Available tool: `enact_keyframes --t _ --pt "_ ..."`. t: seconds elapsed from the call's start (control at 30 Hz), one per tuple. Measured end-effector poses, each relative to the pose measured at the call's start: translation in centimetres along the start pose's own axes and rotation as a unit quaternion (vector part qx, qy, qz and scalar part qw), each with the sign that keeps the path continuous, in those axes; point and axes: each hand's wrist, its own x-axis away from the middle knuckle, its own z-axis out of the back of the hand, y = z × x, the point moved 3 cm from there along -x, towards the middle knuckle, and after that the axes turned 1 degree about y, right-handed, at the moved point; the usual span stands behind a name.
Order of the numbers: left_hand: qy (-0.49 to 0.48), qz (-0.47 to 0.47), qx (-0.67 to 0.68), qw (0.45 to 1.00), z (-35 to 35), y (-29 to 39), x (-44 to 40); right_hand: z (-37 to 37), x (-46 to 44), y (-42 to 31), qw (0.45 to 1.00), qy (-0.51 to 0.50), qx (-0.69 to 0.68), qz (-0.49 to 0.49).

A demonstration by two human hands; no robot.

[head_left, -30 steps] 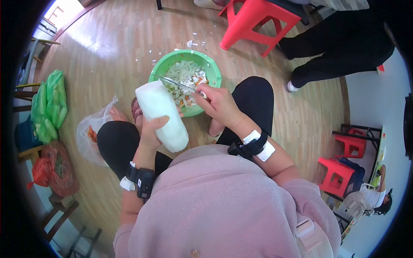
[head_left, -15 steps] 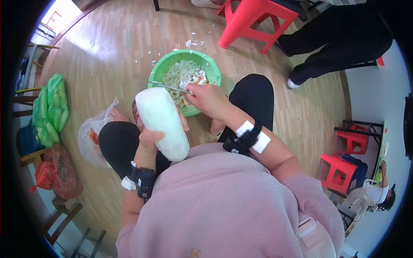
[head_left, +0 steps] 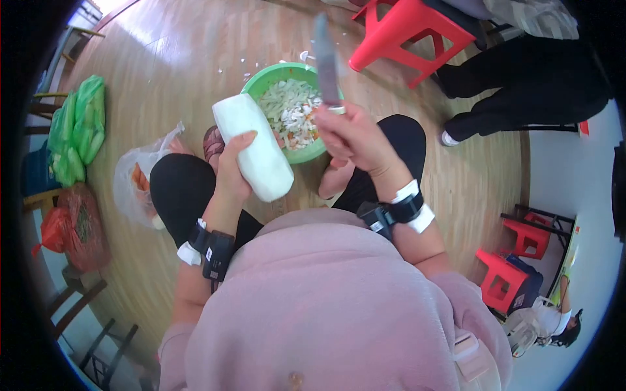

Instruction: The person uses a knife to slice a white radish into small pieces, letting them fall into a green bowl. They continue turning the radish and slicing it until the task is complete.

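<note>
My left hand is wrapped round a thick, peeled white radish, which slants from upper left to lower right above my lap. In my right hand is a knife, gripped by its handle, with the wide blade pointing up and away from me, apart from the radish. Beyond both hands a green basin stands on the floor between my feet. It holds pale chopped pieces, with white and orange bits among them. The radish and my right hand cover parts of its rim.
Plastic bags lie at the left: a clear one, a green one with vegetables and a red one. A red stool and a person in black trousers are at the upper right. White scraps dot the floor near the basin.
The knife has lifted off the radish's far end and swung upright as my right hand moved right. My left hand still holds the radish, now tipped slightly and farther from my body.
</note>
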Motion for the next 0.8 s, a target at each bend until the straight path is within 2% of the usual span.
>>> enact_keyframes --t 0.03,0.07,0.1,0.13,0.17,0.2,0.27,0.4,0.43,0.47,0.53,0.6,0.67,0.73,0.77,0.8 --pt "0.025 0.009 0.023 0.999 0.3 0.0 -0.2 1.4 -0.6 0.6 0.995 -0.062 -0.075 0.008" --pt "0.047 0.017 0.045 0.998 0.4 0.0 -0.3 3.4 -2.5 3.3 0.995 -0.064 -0.073 0.006" --pt "0.07 0.018 0.061 0.996 0.5 0.0 -0.3 6.5 -4.6 6.5 0.987 0.064 0.144 0.025" --pt "0.069 0.016 0.063 0.996 0.5 0.1 -0.4 8.3 -5.5 7.7 0.916 0.189 0.352 0.045" --pt "0.082 0.009 0.07 0.994 0.7 0.1 -0.5 7.7 -4.5 8.1 0.966 0.19 0.174 0.003" --pt "0.099 0.003 0.08 0.992 1.0 0.1 -0.5 7.2 -3.8 7.9 0.966 0.187 0.178 0.002" --pt "0.116 0.002 0.081 0.99 1.3 0.0 -0.6 6.4 -2.6 8.7 0.99 0.128 0.022 -0.056" --pt "0.11 -0.005 0.071 0.991 1.3 -0.3 -0.8 7.3 -3.4 10.3 0.988 0.126 -0.041 -0.074" --pt "0.109 -0.007 0.071 0.992 1.0 -0.1 -0.6 7.6 -3.6 10.8 0.985 0.155 0.0 -0.079" --pt "0.078 0.0 0.106 0.991 0.5 0.1 -0.4 7.7 -3.9 11.3 0.985 0.154 0.002 -0.077" --pt "0.044 0.003 0.142 0.989 0.1 0.1 -0.5 7.7 -3.9 11.3 0.97 0.214 0.046 -0.108" --pt "-0.001 0.039 0.134 0.99 0.4 -0.6 -1.0 7.5 -3.6 10.7 0.974 0.194 0.043 -0.105" --pt "0.02 0.035 0.117 0.992 0.3 -1.0 -0.8 6.7 -3.3 9.5 0.993 0.114 -0.023 -0.004" --pt "-0.069 0.108 0.076 0.989 0.4 -1.3 -0.5 5.5 -2.9 8.1 0.994 0.104 -0.018 0.031" --pt "-0.082 0.103 0.095 0.987 0.7 -1.3 -0.7 4.6 -2.6 7.3 0.993 0.099 -0.018 0.06" --pt "-0.052 0.091 0.088 0.991 0.5 -1.2 -0.6 4.5 -2.9 6.9 0.993 0.095 -0.018 0.066"
